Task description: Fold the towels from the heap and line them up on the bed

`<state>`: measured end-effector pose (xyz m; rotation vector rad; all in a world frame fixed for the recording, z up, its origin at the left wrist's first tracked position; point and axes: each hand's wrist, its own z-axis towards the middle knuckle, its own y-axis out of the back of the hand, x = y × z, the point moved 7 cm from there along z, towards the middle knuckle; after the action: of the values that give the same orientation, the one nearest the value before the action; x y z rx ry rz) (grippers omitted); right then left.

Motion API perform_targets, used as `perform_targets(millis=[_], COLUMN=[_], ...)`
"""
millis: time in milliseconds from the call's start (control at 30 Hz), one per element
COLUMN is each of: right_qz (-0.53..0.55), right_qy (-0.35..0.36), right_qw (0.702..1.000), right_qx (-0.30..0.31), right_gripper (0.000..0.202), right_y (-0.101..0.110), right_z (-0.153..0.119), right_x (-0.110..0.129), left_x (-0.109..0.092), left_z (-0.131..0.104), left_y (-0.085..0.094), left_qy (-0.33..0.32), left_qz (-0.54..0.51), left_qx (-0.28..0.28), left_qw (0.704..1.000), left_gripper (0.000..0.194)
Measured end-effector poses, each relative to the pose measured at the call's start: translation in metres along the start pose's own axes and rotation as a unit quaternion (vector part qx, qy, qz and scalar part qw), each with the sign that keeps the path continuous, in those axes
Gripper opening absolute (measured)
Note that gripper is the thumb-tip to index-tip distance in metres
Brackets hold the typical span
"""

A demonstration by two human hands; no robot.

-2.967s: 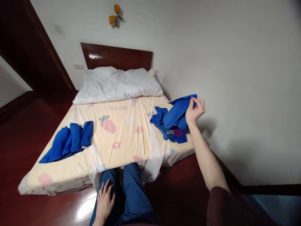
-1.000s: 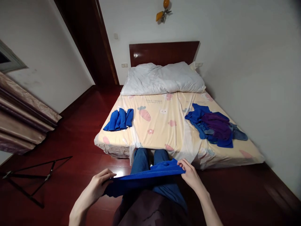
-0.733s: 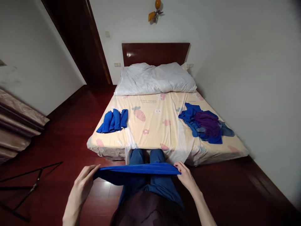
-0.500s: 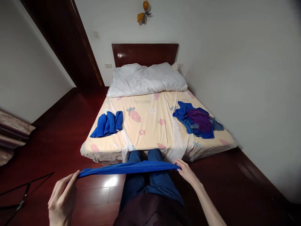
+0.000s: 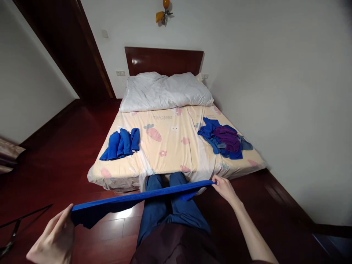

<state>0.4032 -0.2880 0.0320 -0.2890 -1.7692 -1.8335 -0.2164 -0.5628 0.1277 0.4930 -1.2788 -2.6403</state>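
A blue cloth (image 5: pixel 143 194) is stretched taut across the front of my legs, its left end lower than its right. My left hand (image 5: pixel 56 234) pinches the left end, and some fabric hangs below it. At the right end my right hand (image 5: pixel 224 187) is closed on the cloth's corner. Beyond them, several rolled or folded blue cloths (image 5: pixel 121 143) lie side by side on the left of the bed (image 5: pixel 170 161). A loose heap of blue clothes (image 5: pixel 210 132) with a purple garment (image 5: pixel 228 137) lies on the right of the bed.
A grey-white quilt (image 5: pixel 165 91) is bunched by the dark wooden headboard (image 5: pixel 165 60). Walls rise on both sides. A black metal stand (image 5: pixel 16 227) is on the floor at lower left, and a curtain (image 5: pixel 9 156) hangs at the left edge.
Both hands have moved apart, the left one outward and lower, the right one slightly up. The blue cloth is now longer, slanted, with more fabric hanging at its left. The view has shifted slightly.
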Motion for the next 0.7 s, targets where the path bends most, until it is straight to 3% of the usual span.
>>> perform_targets(millis=[67,133,267,367,533,700], right_qz=[0.033,0.077,0.166,0.189,0.248,0.429], right_qy=[-0.021,-0.037,-0.079,-0.093,-0.088,-0.056], right_qw=[0.999,0.996,0.983,0.977,0.964,0.894], right_qx=[0.020,0.029,0.002,-0.008,-0.023,-0.115], right_gripper=[0.006,0.008,0.023,0.042,0.049,0.040], right_y=[0.008,0.017,0.044,0.071,0.115,0.138], right_z=[0.005,0.009,0.015,0.019,0.031,0.037], right_x=[-0.007,-0.012,-0.025,-0.037,-0.049,-0.052], left_x=[0.002,0.005,0.010,0.009,-0.015,-0.038], left_z=[0.007,0.013,0.027,0.049,0.100,0.133], left_y=[0.007,0.005,-0.008,-0.017,-0.046,-0.071], left_qy=[0.049,0.066,0.047,0.052,0.039,0.092], left_qz=[0.065,0.097,0.102,0.093,0.013,-0.070], left_qx=[-0.059,-0.082,-0.066,-0.043,0.035,0.028], left_qw=[0.995,0.990,0.991,0.993,0.999,0.993], left_gripper=[0.086,0.083,0.079,0.051,0.034,0.029])
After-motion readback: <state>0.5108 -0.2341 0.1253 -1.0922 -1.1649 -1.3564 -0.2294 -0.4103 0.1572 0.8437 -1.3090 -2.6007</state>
